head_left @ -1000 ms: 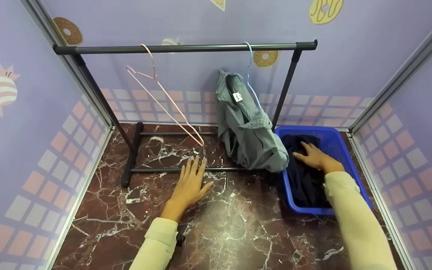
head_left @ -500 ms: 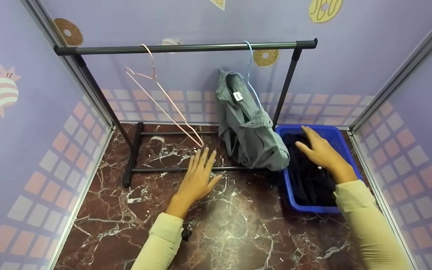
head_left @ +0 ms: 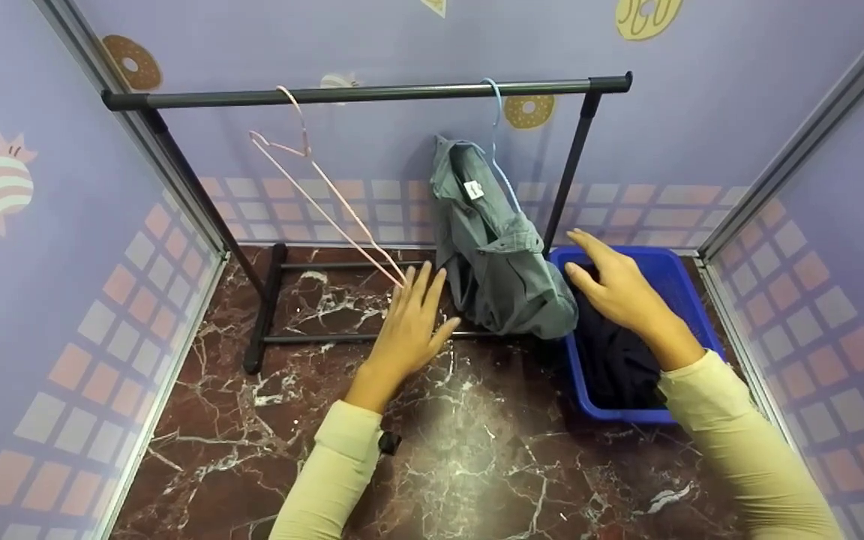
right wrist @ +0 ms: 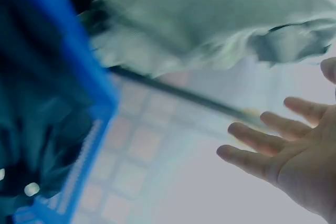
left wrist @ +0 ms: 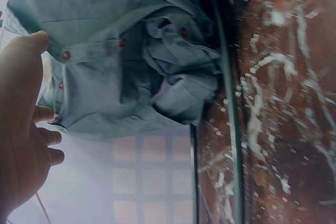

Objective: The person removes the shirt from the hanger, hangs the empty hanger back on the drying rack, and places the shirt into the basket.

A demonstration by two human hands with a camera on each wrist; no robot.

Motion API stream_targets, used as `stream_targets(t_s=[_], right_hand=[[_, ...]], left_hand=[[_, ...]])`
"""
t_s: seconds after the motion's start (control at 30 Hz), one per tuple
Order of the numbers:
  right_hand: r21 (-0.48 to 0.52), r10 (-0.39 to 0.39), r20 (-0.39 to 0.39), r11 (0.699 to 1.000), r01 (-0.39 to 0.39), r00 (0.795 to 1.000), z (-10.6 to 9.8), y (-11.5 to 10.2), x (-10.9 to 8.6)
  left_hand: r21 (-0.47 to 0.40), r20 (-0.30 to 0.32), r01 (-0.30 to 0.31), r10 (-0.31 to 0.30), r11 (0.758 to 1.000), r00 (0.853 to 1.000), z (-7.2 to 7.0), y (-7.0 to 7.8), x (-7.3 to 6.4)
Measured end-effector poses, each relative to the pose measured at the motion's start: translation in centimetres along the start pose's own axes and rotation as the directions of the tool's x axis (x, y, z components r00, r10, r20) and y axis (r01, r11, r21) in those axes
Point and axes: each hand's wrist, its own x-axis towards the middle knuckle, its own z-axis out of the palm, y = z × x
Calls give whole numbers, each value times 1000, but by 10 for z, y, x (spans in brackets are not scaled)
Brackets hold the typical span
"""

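Observation:
A grey-green shirt (head_left: 492, 247) with a white neck label hangs from a light blue hanger (head_left: 496, 120) on the black clothes rack (head_left: 372, 94). To its left a bare pink hanger (head_left: 342, 202) hangs from the same bar. My left hand (head_left: 408, 330), fingers straight, is between the pink hanger's lower end and the shirt; in the left wrist view the buttoned front is close to the fingertips, contact unclear. My right hand (head_left: 616, 289) is held with fingers extended over the blue basket (head_left: 672, 259), holding nothing. Dark clothing (head_left: 616, 360) with light buttons lies in the basket.
The rack's lower rails (head_left: 327, 340) run just above the dark red marbled floor (head_left: 462, 465). Printed wall panels (head_left: 822, 247) close in the space at the left, back and right. The basket stands beside the rack's right post (head_left: 573, 169).
My right hand has lifted out of the basket and moved left toward the shirt, leaving the dark clothing behind. My left hand has moved forward and right, nearer the shirt.

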Motion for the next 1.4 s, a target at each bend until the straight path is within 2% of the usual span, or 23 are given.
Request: stream_targets(t_s=[0.17,0.33,0.5,0.63,0.77,0.87,1.03,1.17,1.4], right_hand=[[39,49,20,998,-50,999,-2,-30,10],[51,89,24,995,-90,996,7,-51,22],[61,121,-6,991,-120,993,18,-62,30],[51,131,-73,991,-127,989,26,-70,37],[-11,116,-161,993,-119,980,32,-73,44],[-55,109,-196,991,-122,974,36,-71,47],[-55,138,-201,987,-152,970,36,-67,46],[-33,161,-197,985,-170,967,36,-65,46],[-62,124,-252,988,-144,960,35,-63,47]], left_hand=[[-42,-57,7,-9,999,998,-1,11,16],[-80,-134,26,-36,997,990,-2,19,29],[-107,-160,48,-65,993,985,-5,21,39],[-118,-186,66,-87,991,979,-9,23,45],[-133,-203,75,-101,988,974,-11,29,50],[-158,-192,91,-121,983,974,-12,34,54],[-193,-171,98,-132,976,976,-11,40,58],[-180,-171,96,-127,979,977,-13,44,60],[-169,-174,82,-112,982,978,-20,52,63]])
